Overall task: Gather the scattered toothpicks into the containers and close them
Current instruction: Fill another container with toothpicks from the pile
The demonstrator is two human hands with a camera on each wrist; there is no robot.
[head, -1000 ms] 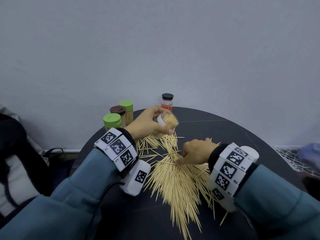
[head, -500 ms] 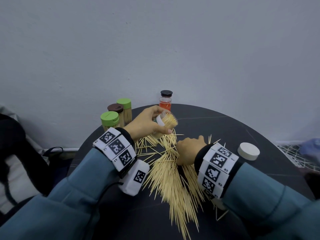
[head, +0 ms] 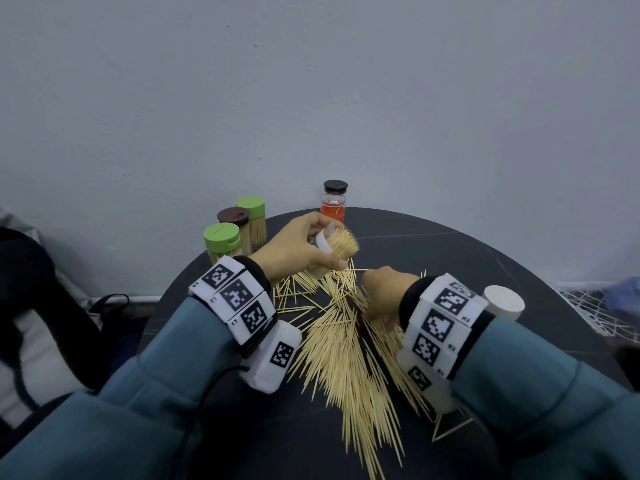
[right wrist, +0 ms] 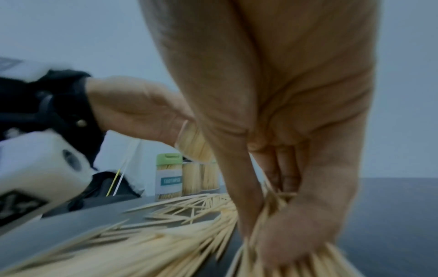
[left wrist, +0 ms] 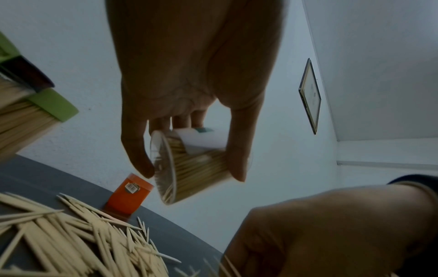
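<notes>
Open jar [head: 337, 249] of toothpicks tilted in the left hand's [head: 294, 247] grasp, right hand [head: 388, 289] clutching toothpicks [right wrist: 267, 211] just below.

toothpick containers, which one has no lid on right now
The clear container tilted in the left hand: its mouth is open, toothpick ends showing. The two green-lidded, the brown-lidded and the black-lidded red one stand capped.

Dark round table [head: 433, 244] bears scattered toothpicks [head: 346, 358], capped containers [head: 221, 240], white lid [head: 504, 301].
</notes>
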